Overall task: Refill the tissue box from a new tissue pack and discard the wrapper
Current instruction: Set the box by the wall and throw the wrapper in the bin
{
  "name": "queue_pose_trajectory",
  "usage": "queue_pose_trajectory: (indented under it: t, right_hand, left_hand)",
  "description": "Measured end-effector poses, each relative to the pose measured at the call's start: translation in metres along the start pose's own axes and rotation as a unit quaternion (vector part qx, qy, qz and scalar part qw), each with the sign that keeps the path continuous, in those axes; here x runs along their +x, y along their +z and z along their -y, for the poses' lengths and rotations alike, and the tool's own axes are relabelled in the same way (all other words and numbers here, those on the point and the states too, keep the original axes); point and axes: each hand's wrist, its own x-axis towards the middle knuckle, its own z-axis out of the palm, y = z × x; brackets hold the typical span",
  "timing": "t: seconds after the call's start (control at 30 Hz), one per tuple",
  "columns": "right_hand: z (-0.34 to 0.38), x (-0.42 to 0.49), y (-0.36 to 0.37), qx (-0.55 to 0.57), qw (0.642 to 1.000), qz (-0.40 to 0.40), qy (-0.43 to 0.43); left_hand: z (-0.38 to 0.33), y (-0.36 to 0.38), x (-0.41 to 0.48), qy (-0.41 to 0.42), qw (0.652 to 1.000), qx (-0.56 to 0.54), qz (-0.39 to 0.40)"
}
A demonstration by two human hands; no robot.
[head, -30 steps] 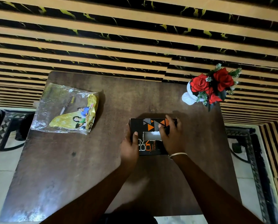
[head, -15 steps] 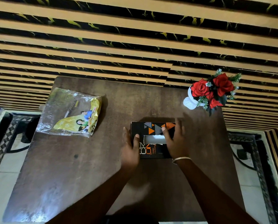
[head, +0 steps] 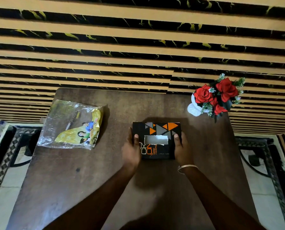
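Observation:
A black tissue box (head: 156, 130) with orange and grey triangles lies flat near the middle of the brown table (head: 72, 180). White tissue shows through its top slot. My left hand (head: 131, 151) grips the box's left end with the thumb on top. At the box's right end my right hand (head: 182, 150) holds it the same way. A crumpled wrapper (head: 72, 125), clear plastic with a yellow printed part, lies flat on the table's far left, apart from both hands.
A white vase with red roses (head: 211, 98) stands at the table's far right corner. A striped black and tan wall (head: 138, 47) runs behind the table. Tiled floor with dark metal frames (head: 262, 155) shows on both sides.
My right hand has slid from the top of the box to its right end. My left hand stays on the left end. The box has stayed in place.

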Motion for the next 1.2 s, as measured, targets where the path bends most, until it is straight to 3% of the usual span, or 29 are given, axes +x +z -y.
queue_pose_trajectory:
  t: [0.2, 0.47, 0.73, 1.2]
  right_hand:
    - [0.054, 0.055, 0.018, -0.017, 1.0, 0.003, 0.001]
    - [0.105, 0.127, 0.045, -0.016, 1.0, 0.022, -0.01]
    - [0.108, 0.156, 0.07, -0.018, 1.0, 0.019, 0.016]
    - [0.108, 0.167, 0.082, -0.017, 1.0, 0.001, 0.002]
  left_hand:
    - [-0.042, -0.009, 0.062, 0.061, 0.998, -0.02, -0.027]
    - [-0.078, -0.017, 0.142, 0.014, 0.996, -0.088, -0.027]
    - [-0.083, -0.021, 0.179, -0.006, 0.997, -0.08, -0.008]
    - [-0.08, -0.012, 0.198, -0.021, 0.998, -0.008, -0.055]
